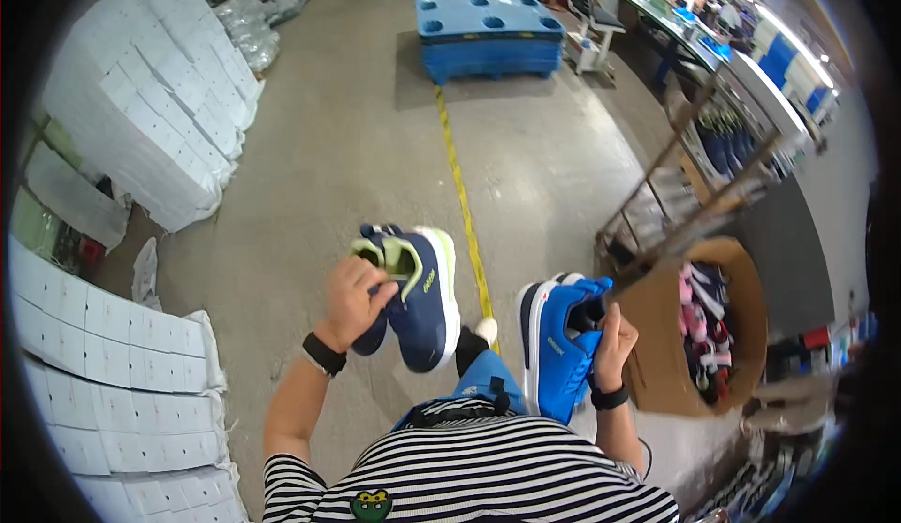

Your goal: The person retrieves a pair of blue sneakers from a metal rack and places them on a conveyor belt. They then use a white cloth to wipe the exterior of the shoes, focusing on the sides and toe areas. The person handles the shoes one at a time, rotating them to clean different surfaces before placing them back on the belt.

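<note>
In my left hand (353,302) is a pair of navy sneakers (424,321) with lime-green lining and white soles, gripped at the collars. One shoe of that pair lies mostly behind the hand and the other shoe. My right hand (614,347) holds bright blue sneakers (565,347) with a white and dark sole, thumb up near the shoe opening. How many blue shoes are in it I cannot tell for sure. Both pairs are held up in front of my body, apart from each other, above the floor.
An open cardboard box (657,354) of mixed shoes stands close on my right, beside a metal rack (676,185). Stacked white boxes (155,101) line the left. Ahead are blue plastic pallets (493,54) and a yellow floor line (458,176). People work at a far-right bench.
</note>
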Demonstrator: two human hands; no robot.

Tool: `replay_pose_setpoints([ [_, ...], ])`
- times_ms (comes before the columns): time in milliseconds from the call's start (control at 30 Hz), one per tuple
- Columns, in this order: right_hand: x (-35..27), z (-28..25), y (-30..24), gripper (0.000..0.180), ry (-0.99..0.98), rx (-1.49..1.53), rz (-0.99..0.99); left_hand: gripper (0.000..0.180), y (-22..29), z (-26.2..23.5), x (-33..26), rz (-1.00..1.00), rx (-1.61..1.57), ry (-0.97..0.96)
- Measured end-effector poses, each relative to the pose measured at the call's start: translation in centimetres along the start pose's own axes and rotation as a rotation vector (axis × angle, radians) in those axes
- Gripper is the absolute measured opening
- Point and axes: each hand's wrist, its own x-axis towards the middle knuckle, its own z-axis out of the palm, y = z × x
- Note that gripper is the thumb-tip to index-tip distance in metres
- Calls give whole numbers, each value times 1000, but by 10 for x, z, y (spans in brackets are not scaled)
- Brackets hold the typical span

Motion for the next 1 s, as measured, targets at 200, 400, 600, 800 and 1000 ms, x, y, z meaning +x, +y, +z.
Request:
replay_pose_setpoints([
  [200, 201, 108, 20, 45, -162, 96, -85, 29, -108, 57, 132, 193, 171, -100],
  [400, 392, 165, 55, 47, -216, 51, -160, 32, -188, 144, 270, 332, 182, -106],
  [600, 554, 152, 112, 44, -7, -103, -97, 32, -279, 302, 464, 515, -15, -90],
  [800, 704, 116, 164, 44, 457, -108, 20, 30, -325, 489, 684, 652, -307, -124],
  [1000, 905, 95, 256, 44, 575, -77, 37, 29, -341, 668, 861, 675, -360, -155],
])
